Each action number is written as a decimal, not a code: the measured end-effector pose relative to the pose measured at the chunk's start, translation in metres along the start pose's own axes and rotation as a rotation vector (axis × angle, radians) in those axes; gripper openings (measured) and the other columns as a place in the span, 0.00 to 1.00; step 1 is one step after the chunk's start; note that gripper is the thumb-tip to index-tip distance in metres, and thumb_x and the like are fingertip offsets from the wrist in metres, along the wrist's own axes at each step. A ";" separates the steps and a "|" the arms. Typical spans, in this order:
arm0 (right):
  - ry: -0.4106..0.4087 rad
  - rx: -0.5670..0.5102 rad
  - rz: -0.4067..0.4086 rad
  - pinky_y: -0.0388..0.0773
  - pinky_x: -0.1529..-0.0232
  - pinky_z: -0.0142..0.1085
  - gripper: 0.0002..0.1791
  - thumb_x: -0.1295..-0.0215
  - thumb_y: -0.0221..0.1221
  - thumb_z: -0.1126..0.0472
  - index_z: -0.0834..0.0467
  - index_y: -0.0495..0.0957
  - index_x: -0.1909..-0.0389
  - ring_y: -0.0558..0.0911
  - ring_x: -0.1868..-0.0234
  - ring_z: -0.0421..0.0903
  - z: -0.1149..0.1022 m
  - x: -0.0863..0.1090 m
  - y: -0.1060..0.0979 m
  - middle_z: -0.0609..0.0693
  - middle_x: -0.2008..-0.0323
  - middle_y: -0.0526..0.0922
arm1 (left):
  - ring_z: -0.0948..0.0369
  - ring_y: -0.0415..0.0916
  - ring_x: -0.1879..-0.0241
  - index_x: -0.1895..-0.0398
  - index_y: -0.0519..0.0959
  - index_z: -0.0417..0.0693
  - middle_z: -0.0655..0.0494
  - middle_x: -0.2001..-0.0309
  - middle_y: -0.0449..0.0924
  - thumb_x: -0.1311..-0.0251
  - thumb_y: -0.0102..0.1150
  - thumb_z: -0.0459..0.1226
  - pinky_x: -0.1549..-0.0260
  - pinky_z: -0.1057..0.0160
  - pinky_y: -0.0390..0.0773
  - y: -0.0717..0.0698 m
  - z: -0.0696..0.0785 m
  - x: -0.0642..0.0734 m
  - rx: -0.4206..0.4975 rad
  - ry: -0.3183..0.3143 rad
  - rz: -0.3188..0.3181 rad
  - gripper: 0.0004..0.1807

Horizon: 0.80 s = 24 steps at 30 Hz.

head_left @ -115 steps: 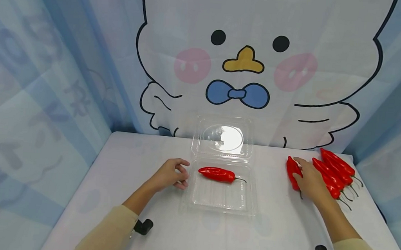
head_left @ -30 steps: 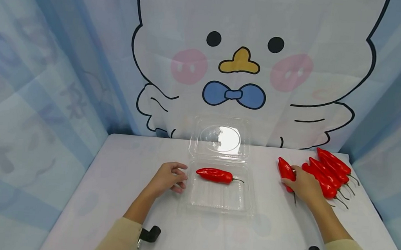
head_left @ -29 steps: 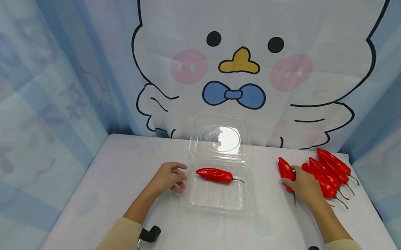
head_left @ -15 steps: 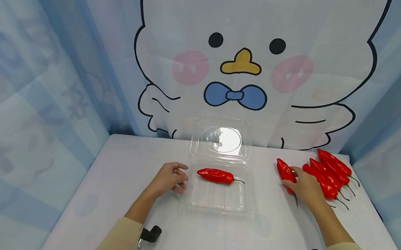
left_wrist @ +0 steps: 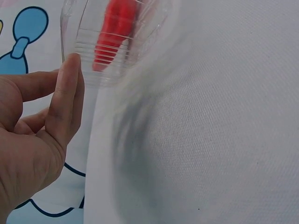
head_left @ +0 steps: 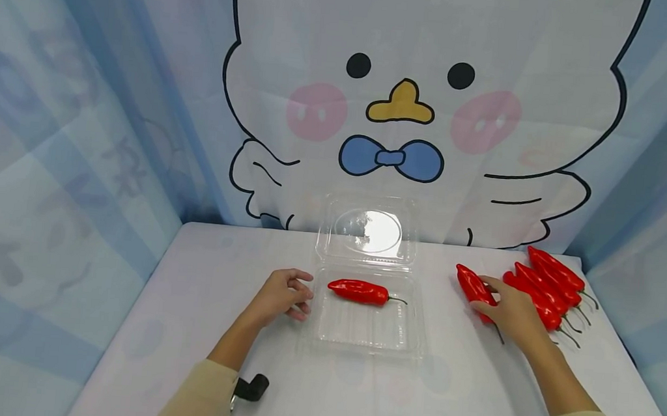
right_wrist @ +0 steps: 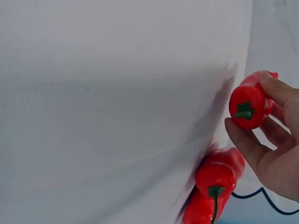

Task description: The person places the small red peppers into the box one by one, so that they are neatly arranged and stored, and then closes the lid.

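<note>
A red pepper (head_left: pixel 474 289) with a green stem is pinched between the thumb and fingers of my right hand (head_left: pixel 512 312). The right wrist view shows this pepper (right_wrist: pixel 248 103) stem-end on. Just to its right, several more red peppers (head_left: pixel 551 287) lie side by side on the table. Beside the left wall of a clear plastic clamshell box (head_left: pixel 359 334), my left hand (head_left: pixel 279 298) is held with loosely bent fingers and nothing in its grasp. One red pepper (head_left: pixel 359 291) lies crosswise inside the box, its stem pointing right.
The box's lid (head_left: pixel 369 230) stands raised at the back, against a cartoon-printed curtain (head_left: pixel 400 109). A white cloth covers the table (head_left: pixel 389 395). Blue curtains (head_left: pixel 75 201) hang at both sides.
My right hand has taken hold of a pepper beside the pile and shifted it slightly left, turning its tip leftward. The left hand has stayed beside the box.
</note>
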State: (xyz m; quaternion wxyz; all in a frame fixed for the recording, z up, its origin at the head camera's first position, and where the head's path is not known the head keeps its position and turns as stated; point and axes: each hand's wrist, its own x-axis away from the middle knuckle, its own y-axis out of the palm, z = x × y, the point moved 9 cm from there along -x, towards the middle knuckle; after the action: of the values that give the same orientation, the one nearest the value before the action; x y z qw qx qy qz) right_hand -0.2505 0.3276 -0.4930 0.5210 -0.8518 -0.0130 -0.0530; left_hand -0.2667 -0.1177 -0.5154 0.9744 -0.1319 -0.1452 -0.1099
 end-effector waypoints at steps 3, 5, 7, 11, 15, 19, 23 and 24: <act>-0.020 -0.006 0.009 0.88 0.57 0.61 0.47 0.43 0.75 0.51 0.62 0.66 0.26 0.72 0.41 0.72 -0.003 0.001 -0.004 0.74 0.38 0.73 | 0.58 0.85 0.75 0.39 0.77 0.37 0.45 0.61 0.82 0.35 0.65 0.28 0.74 0.58 0.89 0.000 0.000 0.000 -0.001 0.000 -0.001 0.21; -0.039 -0.007 0.020 0.89 0.58 0.59 0.46 0.43 0.75 0.52 0.63 0.66 0.26 0.73 0.43 0.71 -0.006 0.002 -0.008 0.74 0.39 0.74 | 0.58 0.85 0.75 0.39 0.77 0.37 0.45 0.61 0.82 0.35 0.65 0.28 0.74 0.58 0.89 0.000 -0.001 0.000 -0.002 0.000 -0.002 0.21; -0.062 -0.007 0.034 0.89 0.59 0.57 0.46 0.43 0.76 0.53 0.63 0.67 0.27 0.74 0.44 0.70 -0.010 0.002 -0.011 0.73 0.40 0.75 | 0.58 0.85 0.75 0.39 0.77 0.37 0.45 0.61 0.82 0.35 0.65 0.28 0.74 0.59 0.89 0.000 -0.001 0.000 -0.003 0.000 -0.002 0.21; -0.108 0.003 0.069 0.90 0.61 0.56 0.44 0.45 0.77 0.56 0.63 0.69 0.29 0.76 0.47 0.69 -0.021 0.003 -0.021 0.72 0.41 0.76 | 0.58 0.85 0.75 0.39 0.78 0.37 0.45 0.61 0.81 0.35 0.65 0.28 0.74 0.59 0.89 0.000 -0.001 0.000 -0.004 -0.004 0.002 0.21; -0.146 0.008 0.103 0.90 0.63 0.53 0.43 0.45 0.77 0.59 0.63 0.71 0.29 0.80 0.51 0.67 -0.035 0.006 -0.030 0.72 0.41 0.78 | 0.59 0.85 0.75 0.39 0.77 0.37 0.45 0.61 0.81 0.35 0.65 0.28 0.74 0.59 0.89 0.000 0.000 0.000 -0.003 -0.008 0.002 0.21; -0.172 -0.010 0.100 0.91 0.64 0.51 0.44 0.46 0.77 0.59 0.62 0.70 0.29 0.81 0.51 0.66 -0.048 0.009 -0.035 0.70 0.39 0.78 | 0.58 0.85 0.75 0.39 0.77 0.37 0.45 0.62 0.82 0.35 0.65 0.28 0.74 0.58 0.89 0.001 0.000 0.000 -0.001 -0.010 0.002 0.21; -0.182 -0.033 0.069 0.91 0.64 0.49 0.46 0.46 0.78 0.56 0.60 0.69 0.27 0.80 0.49 0.66 -0.062 0.012 -0.038 0.68 0.38 0.78 | 0.58 0.85 0.75 0.39 0.77 0.37 0.44 0.61 0.82 0.35 0.65 0.28 0.74 0.59 0.89 0.000 0.000 0.001 -0.001 -0.010 0.005 0.21; -0.185 -0.032 0.064 0.91 0.64 0.49 0.46 0.47 0.78 0.55 0.60 0.69 0.27 0.80 0.49 0.66 -0.065 0.012 -0.038 0.68 0.38 0.78 | 0.58 0.85 0.75 0.39 0.77 0.37 0.44 0.61 0.82 0.35 0.65 0.28 0.74 0.59 0.89 0.000 0.000 0.001 -0.001 -0.009 0.006 0.21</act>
State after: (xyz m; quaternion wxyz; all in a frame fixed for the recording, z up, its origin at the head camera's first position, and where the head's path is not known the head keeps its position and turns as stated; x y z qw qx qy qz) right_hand -0.2463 0.2870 -0.4283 0.5053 -0.8613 -0.0331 0.0424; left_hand -0.2659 -0.1179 -0.5153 0.9739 -0.1336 -0.1493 -0.1066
